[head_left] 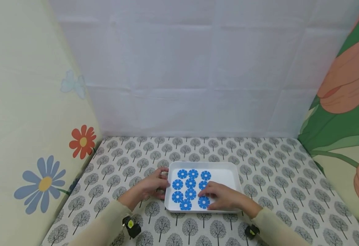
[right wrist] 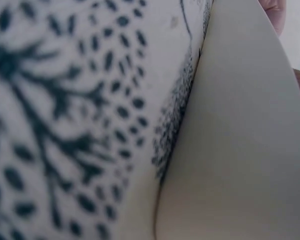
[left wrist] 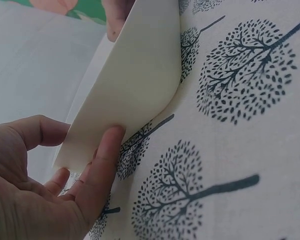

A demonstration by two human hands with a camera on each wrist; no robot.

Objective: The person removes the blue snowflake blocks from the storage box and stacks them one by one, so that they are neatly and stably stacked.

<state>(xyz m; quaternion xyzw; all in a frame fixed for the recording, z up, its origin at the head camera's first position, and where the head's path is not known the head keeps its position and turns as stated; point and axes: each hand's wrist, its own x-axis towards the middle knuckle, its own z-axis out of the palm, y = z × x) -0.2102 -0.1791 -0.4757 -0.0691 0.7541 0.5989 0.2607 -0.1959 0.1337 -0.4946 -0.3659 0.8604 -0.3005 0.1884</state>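
Observation:
A shallow white tray (head_left: 222,171) lies on the cloth and bears several flat blue notched discs (head_left: 190,183) with pale centres, loosely in columns. My left hand (head_left: 154,183) grips the tray's left wall. In the left wrist view, one digit of the left hand (left wrist: 50,185) presses the outer wall of the tray (left wrist: 125,80) and another reaches its rim. Inside the tray, my right hand (head_left: 222,196) is at a blue disc (head_left: 203,202) near the front, a fingertip by its upper edge and the thumb by its right edge. The right palm hides part of the tray floor.
A tree-print cloth (head_left: 162,225) covers the table. White fabric (head_left: 179,68) hangs behind it. Flower-print walls (head_left: 19,119) stand at both sides. Black wrist cameras (head_left: 131,227) sit below both hands.

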